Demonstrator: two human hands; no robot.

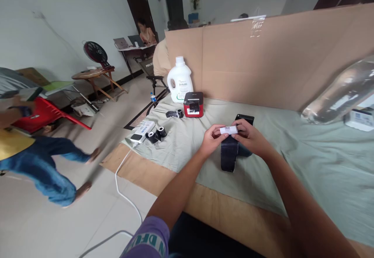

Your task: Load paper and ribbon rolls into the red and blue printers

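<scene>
My left hand (212, 138) and my right hand (248, 134) pinch a small white roll (229, 130) from its two ends, held level over the cloth. A faint printed mark shows on its top side. Just below the roll, a wide black strip (229, 157) curves down toward the cloth; I cannot tell whether it joins the roll. Behind my right hand lies a flat black object (244, 118), partly covered by the fingers. To the left stands a red and black box-shaped device (193, 104) with a white label on its front.
Black rolls with white cores (161, 132) lie beside a white power strip (143, 130). Another black roll (179, 113) trails a loose strip. A white jug (179, 81) stands before a cardboard panel (248, 63). At right lies a clear plastic-wrapped object (339, 90). People are nearby at left.
</scene>
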